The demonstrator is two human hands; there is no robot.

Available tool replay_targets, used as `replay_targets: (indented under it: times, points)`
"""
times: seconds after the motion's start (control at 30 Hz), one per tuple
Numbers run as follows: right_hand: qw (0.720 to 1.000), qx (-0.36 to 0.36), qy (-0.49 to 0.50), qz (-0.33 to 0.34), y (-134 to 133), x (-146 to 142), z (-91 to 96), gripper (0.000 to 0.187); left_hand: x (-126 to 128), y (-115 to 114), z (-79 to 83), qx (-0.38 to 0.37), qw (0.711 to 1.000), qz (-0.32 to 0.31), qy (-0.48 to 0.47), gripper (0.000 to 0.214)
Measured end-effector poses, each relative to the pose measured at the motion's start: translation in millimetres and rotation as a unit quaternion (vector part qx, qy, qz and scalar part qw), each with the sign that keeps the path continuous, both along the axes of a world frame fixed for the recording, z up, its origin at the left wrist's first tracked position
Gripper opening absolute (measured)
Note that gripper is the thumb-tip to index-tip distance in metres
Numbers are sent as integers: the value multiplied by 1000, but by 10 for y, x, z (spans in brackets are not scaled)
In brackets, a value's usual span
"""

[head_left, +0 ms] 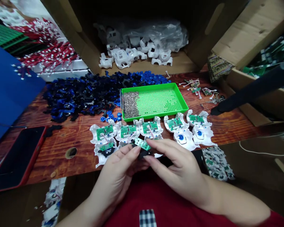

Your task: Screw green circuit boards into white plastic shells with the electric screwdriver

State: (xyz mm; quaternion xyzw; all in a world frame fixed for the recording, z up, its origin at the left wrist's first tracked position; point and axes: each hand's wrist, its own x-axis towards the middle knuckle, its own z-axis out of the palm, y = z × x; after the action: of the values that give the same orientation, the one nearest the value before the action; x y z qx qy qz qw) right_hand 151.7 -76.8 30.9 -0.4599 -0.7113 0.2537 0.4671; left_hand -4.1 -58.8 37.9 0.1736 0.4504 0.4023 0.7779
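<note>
My left hand (119, 170) and my right hand (177, 167) meet just in front of the table edge, both pinched on a small green circuit board (142, 144) seated on a black plastic part (143, 153). Right behind them lie two rows of white plastic shells (198, 135), most carrying green boards, two with blue buttons. A green tray (156, 101) with a heap of small screws (130, 104) at its left end stands behind the shells.
A pile of black and blue plastic parts (85, 94) covers the table's back left. A cardboard box with white shells (132, 55) stands behind. A red-cased phone (14, 157) lies left. A dark tool (251, 91) reaches in from the right.
</note>
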Motion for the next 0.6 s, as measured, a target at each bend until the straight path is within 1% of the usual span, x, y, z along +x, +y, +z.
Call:
replay_targets:
  times: [0.13,0.2,0.33,0.5,0.6]
  points:
    - [1000,17,7,22,-13,4,37,40,-58,10,-3,17,999,-40,-7,3]
    - [999,21,13,29,-16,4,44,40,-77,8,-9,24,999,-43,-12,4]
    - [999,13,29,34,-25,-2,27,42,-71,-12,-14,34,999,-13,-23,5]
    - [998,5,58,28,-48,-6,2,42,-12,-49,16,42,999,5,-23,6]
    - [997,-3,69,21,-60,0,-17,42,32,-59,49,27,999,24,-23,7]
